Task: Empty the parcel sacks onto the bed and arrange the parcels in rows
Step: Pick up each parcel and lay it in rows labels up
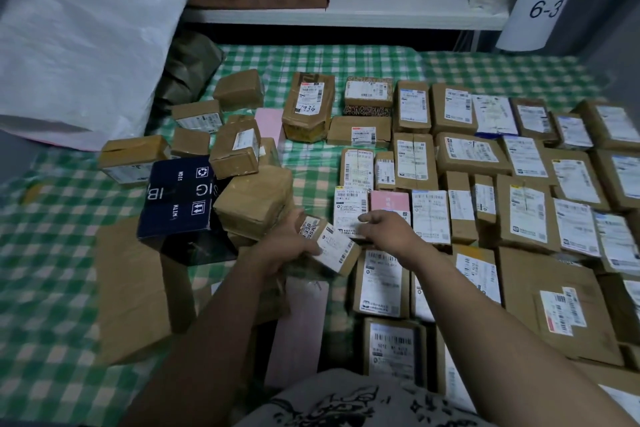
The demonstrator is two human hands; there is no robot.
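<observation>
- Fingers of your left hand [291,243] grip a small box [334,248]; on your right hand [388,227] they lie loose.
- Arranging step: next, seat it beside the rows [467,152].

Bedcover strip [311,163] lies open; jumbled pile [252,198] left, parcel rows [485,163] right.

The bed [52,288] wore a checked cloth cover, soft and matt. The parcels [526,215] were brown cardboard, dull where bare and shiny where clear tape wrapped them, most bearing smooth white paper labels. The small parcel [332,246] gripped in the left hand [289,244] was the same taped cardboard. A dark blue box [180,198] had a slight sheen, a pink box [389,203] looked matt, and the white sack [79,28] seemed woven plastic, faintly crinkled.
</observation>
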